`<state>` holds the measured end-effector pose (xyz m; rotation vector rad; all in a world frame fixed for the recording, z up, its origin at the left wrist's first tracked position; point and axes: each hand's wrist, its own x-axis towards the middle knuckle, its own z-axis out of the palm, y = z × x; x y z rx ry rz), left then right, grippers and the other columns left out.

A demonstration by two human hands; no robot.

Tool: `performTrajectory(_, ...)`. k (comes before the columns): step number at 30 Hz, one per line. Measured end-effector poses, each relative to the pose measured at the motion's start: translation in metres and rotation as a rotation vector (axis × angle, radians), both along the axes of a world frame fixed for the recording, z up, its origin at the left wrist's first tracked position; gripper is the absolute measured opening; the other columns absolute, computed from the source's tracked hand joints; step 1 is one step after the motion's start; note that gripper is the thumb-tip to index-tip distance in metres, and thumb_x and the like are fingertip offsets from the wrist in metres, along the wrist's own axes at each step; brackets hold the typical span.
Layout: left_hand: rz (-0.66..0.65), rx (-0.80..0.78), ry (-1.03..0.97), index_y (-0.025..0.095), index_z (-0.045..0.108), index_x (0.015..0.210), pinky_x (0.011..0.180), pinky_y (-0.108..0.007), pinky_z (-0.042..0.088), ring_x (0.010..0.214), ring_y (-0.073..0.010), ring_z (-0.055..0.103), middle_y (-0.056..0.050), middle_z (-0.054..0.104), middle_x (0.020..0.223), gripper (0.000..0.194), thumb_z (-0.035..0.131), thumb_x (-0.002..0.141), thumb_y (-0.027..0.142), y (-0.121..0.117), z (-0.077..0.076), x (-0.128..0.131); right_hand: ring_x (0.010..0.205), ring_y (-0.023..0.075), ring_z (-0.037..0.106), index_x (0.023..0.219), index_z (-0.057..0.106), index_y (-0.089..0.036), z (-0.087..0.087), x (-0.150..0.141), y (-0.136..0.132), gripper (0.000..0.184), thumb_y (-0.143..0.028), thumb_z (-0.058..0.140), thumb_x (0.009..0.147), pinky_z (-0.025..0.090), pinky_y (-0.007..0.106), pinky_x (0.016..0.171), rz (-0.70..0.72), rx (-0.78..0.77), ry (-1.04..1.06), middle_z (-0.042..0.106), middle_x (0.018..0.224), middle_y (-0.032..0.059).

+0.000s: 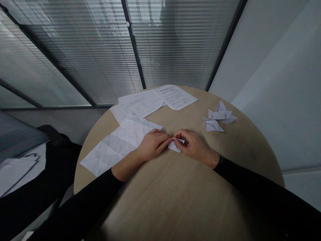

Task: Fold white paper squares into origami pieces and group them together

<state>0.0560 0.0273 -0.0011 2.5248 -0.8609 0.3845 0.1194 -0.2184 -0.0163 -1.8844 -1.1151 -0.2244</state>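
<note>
A small folded piece of white paper [175, 146] sits between my hands over the middle of the round table. My left hand [153, 144] pinches its left side with thumb and fingers. On the other side, my right hand [192, 144] grips the paper's right edge, fingers closed. Parts of the paper are hidden behind the fingertips. Under and beside my left hand lies a large creased sheet of white paper [112, 147], covered with fold lines.
Several folded paper pieces [214, 125] lie in a cluster at the table's right. Printed sheets [178, 97] overlap at the far edge of the wooden table [155, 201]. A dark chair [57, 167] with papers [22, 167] stands at left. Windows with blinds [100, 43] rise behind.
</note>
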Motion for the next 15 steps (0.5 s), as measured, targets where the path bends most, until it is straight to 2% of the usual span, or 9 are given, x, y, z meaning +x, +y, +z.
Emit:
performTrajectory(4, -0.011, -0.01, 0.02, 0.022, 0.072, 0.102, 0.099, -0.039, 0.053, 0.086, -0.019, 0.073, -0.002, 0.078, 0.09, 0.048, 0.038, 0.127, 0.045, -0.0002, 0.0011, -0.0003, 0.078, 0.0219, 0.072, 0.098, 0.068, -0.029, 0.0, 0.0013, -0.0009, 0.01, -0.021, 0.072, 0.102, 0.058, 0.036, 0.076, -0.043, 0.046, -0.001, 0.076, 0.087, 0.0004)
performTrajectory(7, 0.009, -0.044, 0.02, 0.021, 0.073, 0.104, 0.097, -0.039, 0.053, 0.087, -0.0192, 0.074, -0.003, 0.079, 0.091, 0.047, 0.039, 0.127, 0.045, 0.0003, 0.0021, -0.0003, 0.082, 0.0225, 0.074, 0.098, 0.068, -0.029, -0.0003, 0.0024, -0.0019, 0.01, -0.021, 0.072, 0.101, 0.06, 0.037, 0.078, -0.068, 0.099, 0.023, 0.078, 0.09, 0.0008)
performTrajectory(12, 0.117, -0.123, -0.031, 0.021, 0.074, 0.106, 0.089, -0.037, 0.054, 0.086, -0.0195, 0.073, -0.004, 0.078, 0.091, 0.041, 0.044, 0.125, 0.041, 0.0018, 0.0029, -0.0008, 0.092, 0.0252, 0.08, 0.105, 0.07, -0.029, -0.0017, 0.0025, -0.0027, 0.002, -0.03, 0.071, 0.107, 0.062, 0.038, 0.079, -0.121, 0.149, 0.086, 0.082, 0.099, 0.0041)
performTrajectory(15, 0.189, -0.218, -0.052, 0.021, 0.076, 0.107, 0.086, -0.036, 0.054, 0.086, -0.0195, 0.072, -0.005, 0.078, 0.092, 0.036, 0.048, 0.123, 0.038, 0.0028, 0.0027, -0.0012, 0.095, 0.0263, 0.082, 0.108, 0.07, -0.03, -0.0018, 0.0027, -0.0036, 0.006, -0.036, 0.07, 0.11, 0.063, 0.036, 0.073, -0.156, 0.178, 0.148, 0.085, 0.102, 0.0053)
